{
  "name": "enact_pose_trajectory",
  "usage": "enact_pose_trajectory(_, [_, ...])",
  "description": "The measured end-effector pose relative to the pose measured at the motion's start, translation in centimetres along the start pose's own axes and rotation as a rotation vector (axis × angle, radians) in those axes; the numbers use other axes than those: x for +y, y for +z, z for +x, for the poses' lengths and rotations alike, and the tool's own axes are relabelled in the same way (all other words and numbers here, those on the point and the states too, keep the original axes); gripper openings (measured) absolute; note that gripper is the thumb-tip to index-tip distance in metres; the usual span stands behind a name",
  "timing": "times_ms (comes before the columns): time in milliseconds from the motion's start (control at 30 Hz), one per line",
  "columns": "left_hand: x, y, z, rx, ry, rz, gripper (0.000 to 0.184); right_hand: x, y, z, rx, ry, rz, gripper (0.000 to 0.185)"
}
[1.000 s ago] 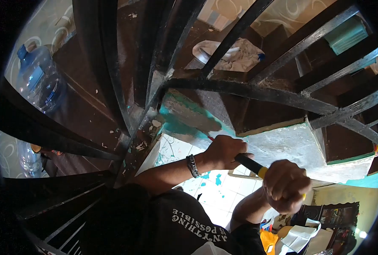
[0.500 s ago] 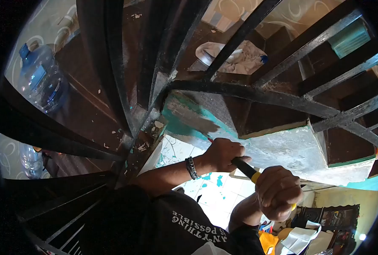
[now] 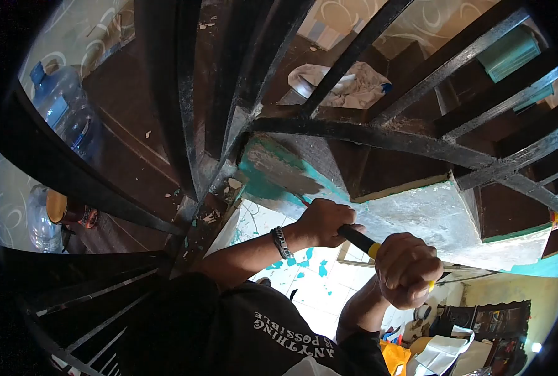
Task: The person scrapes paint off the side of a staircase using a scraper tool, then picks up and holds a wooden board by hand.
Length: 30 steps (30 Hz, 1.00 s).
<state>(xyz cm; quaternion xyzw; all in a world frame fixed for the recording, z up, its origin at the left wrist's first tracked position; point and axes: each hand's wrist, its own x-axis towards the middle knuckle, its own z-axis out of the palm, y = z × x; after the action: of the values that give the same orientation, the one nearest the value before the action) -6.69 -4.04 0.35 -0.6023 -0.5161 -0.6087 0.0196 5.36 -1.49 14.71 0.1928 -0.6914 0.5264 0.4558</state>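
Both my hands are closed on what looks like a scraper (image 3: 359, 240) with a long black and yellow handle. My left hand (image 3: 326, 223) is wrapped round its front part, close to the wall. Farther back, my right hand (image 3: 409, 271) grips the yellow end in a fist. A thin reddish tip (image 3: 305, 201) shows just beyond my left hand, against the stair's side wall (image 3: 410, 219); the working end is mostly hidden. Turquoise paint (image 3: 260, 182) surrounds a bare grey patch there, and the wall farther right is whitish and stripped.
Black metal railing bars (image 3: 367, 130) stand between me and the brown steps (image 3: 410, 169). Paint flakes (image 3: 301, 272) lie on the white tiles below. A crumpled cloth (image 3: 360, 84) rests on a step. A large clear bottle (image 3: 59, 103) stands at left. Bags (image 3: 442, 354) sit lower right.
My hands and the scraper have shifted slightly left and up. The view has moved a little, showing more of a brown object behind the left bars.
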Motion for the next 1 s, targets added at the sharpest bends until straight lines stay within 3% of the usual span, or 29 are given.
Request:
enact_pose_trajectory(133, [-0.5,0.0,-0.5,0.003,-0.068,0.05,0.036,2.5,-0.3,-0.2,0.061,0.064,0.017,0.037])
enact_pose_trajectory(333, [-0.4,-0.4,-0.1,0.055,0.007,0.008,0.036,0.9,0.5,0.2,-0.012,-0.036,0.051,0.038])
enact_pose_trajectory(400, [-1.2,-0.6,-0.6,0.039,-0.016,0.041,0.035,2.6,0.2,-0.4,0.086,0.058,0.018,0.039])
enact_pose_trajectory(567, [-1.5,-1.1,-0.9,0.086,0.008,0.001,0.035,1.7,1.1,-0.5,-0.024,-0.033,0.066,0.036])
enact_pose_trajectory(733, [-3.0,-1.3,-2.3,0.062,-0.055,0.064,0.037,4.7,1.0,-1.3,0.047,0.032,0.046,0.033])
enact_pose_trajectory(800, [-2.5,-1.7,-2.1,0.039,-0.043,0.066,0.032,3.5,1.5,-1.4,-0.051,-0.046,0.018,0.03])
enact_pose_trajectory(867, [-2.4,-1.8,-2.0,0.005,-0.022,0.057,0.027,3.4,1.8,-1.8,0.011,-0.021,0.089,0.035])
enact_pose_trajectory(933, [-3.3,-1.6,-2.4,0.055,-0.025,0.063,0.038,4.9,1.5,-2.8,0.181,-0.004,0.066,0.035])
enact_pose_trajectory(1000, [-4.8,-1.4,-3.6,0.086,-0.087,0.027,0.035,6.7,0.9,-3.0,0.057,0.034,0.068,0.027])
